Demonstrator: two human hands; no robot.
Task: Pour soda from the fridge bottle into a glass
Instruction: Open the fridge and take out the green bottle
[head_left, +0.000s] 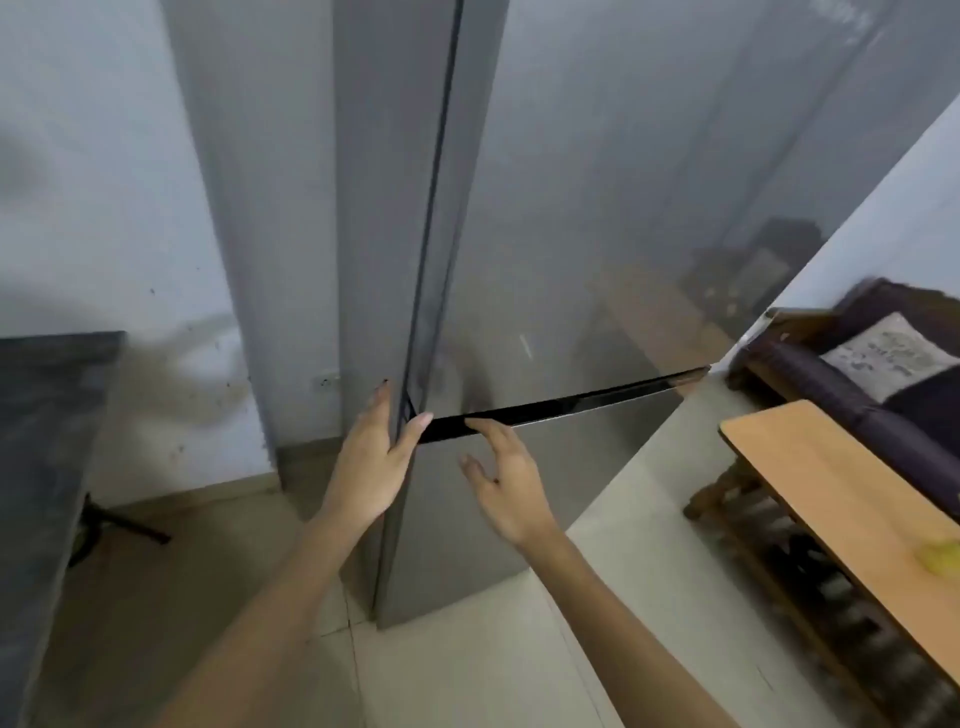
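Note:
A tall grey steel fridge (571, 208) fills the middle of the head view, with a dark gap between its upper and lower doors. My left hand (376, 457) wraps around the left edge of the upper door at the corner where the two doors meet, thumb in front and fingers behind the edge. My right hand (506, 483) hovers with fingers spread in front of the lower door (545, 509), its fingertips near the dark gap. Both doors look shut. No bottle and no glass show anywhere in the frame.
A wooden table (841, 509) stands at the right with something yellow (943, 556) near its edge. Behind it is a dark sofa (841, 384) with a pale cushion (888, 353). A dark counter (41, 441) is at the left, a stained white wall (104, 208) beyond, tiled floor below.

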